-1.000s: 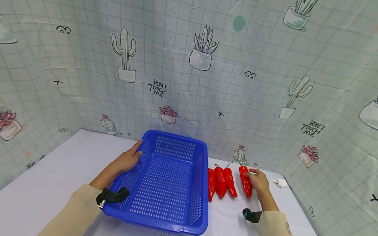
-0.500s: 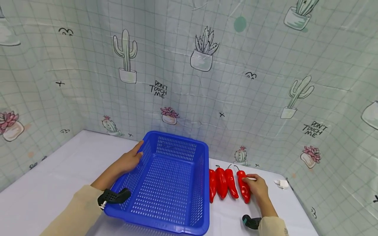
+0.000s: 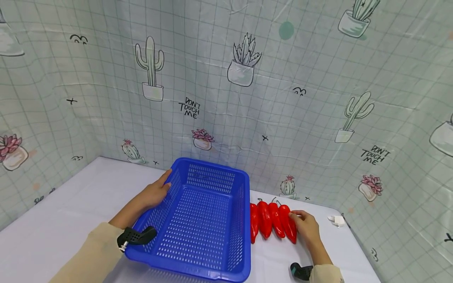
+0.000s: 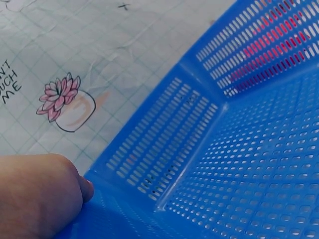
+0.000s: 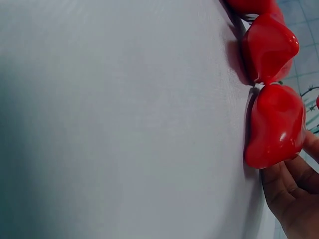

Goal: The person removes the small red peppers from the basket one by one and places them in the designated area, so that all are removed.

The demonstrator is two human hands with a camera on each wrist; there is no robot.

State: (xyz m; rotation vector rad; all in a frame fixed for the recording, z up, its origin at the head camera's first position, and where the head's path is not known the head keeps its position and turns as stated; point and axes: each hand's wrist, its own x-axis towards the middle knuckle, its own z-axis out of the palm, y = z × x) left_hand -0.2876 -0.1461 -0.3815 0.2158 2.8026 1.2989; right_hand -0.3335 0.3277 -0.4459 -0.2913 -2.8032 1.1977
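My left hand (image 3: pixel 155 193) grips the left side of a blue plastic basket (image 3: pixel 187 267), thumb on the inner side. The basket's inside holds nothing. In the left wrist view, that hand (image 4: pixel 40 196) lies at the rim, and red shows through the slots of the far wall. Just right of the basket, several long red peppers lie side by side on the white surface. My right hand (image 3: pixel 307 227) pinches the rightmost red pepper (image 3: pixel 287 225). From the right wrist, the fingers (image 5: pixel 286 191) reach along the side of this red pepper (image 5: pixel 276 129), which touches its neighbour (image 5: pixel 269 47).
A small white crumpled item (image 3: pixel 337 220) lies at the right edge of the white table (image 3: pixel 88 196). Behind and on both sides hangs a grid-patterned cloth (image 3: pixel 212 98) printed with cacti.
My right hand has drawn the rightmost pepper left, from a gap apart to against the neighbouring pepper. The left hand and the basket have stayed put.
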